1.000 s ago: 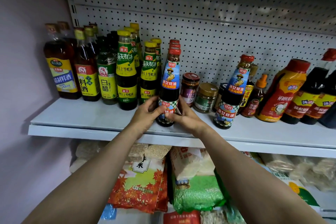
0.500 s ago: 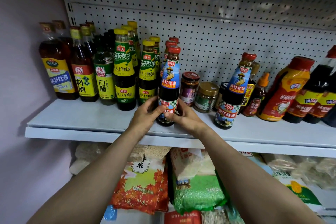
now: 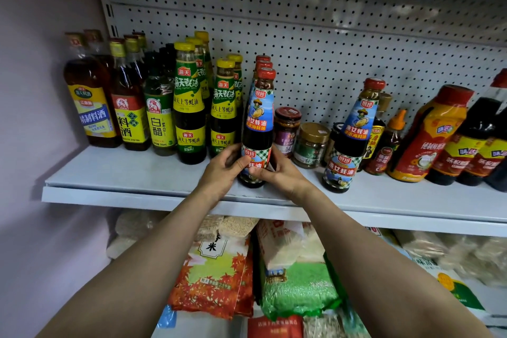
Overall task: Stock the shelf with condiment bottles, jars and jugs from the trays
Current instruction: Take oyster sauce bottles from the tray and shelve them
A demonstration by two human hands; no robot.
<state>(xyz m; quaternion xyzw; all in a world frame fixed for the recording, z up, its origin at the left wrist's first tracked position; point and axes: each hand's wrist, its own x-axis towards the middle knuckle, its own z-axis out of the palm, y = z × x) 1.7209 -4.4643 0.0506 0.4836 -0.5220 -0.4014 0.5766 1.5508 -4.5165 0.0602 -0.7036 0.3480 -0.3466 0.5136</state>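
A dark oyster sauce bottle (image 3: 259, 118) with a red cap and blue label stands upright on the white shelf (image 3: 131, 175), at the front of a row of matching bottles. My left hand (image 3: 223, 170) grips its base from the left and my right hand (image 3: 277, 171) grips it from the right. A second bottle of the same kind (image 3: 352, 140) stands apart to the right.
Left of my hands stand green-labelled sauce bottles (image 3: 189, 107), a vinegar bottle (image 3: 159, 118) and cooking wine bottles (image 3: 90, 101). Small jars (image 3: 310, 145) sit behind, with red and dark jugs (image 3: 433, 134) at the right. Rice bags (image 3: 216, 271) fill the lower shelf.
Both hands stay on the same bottle, which has barely shifted; only the camera view has drifted slightly.
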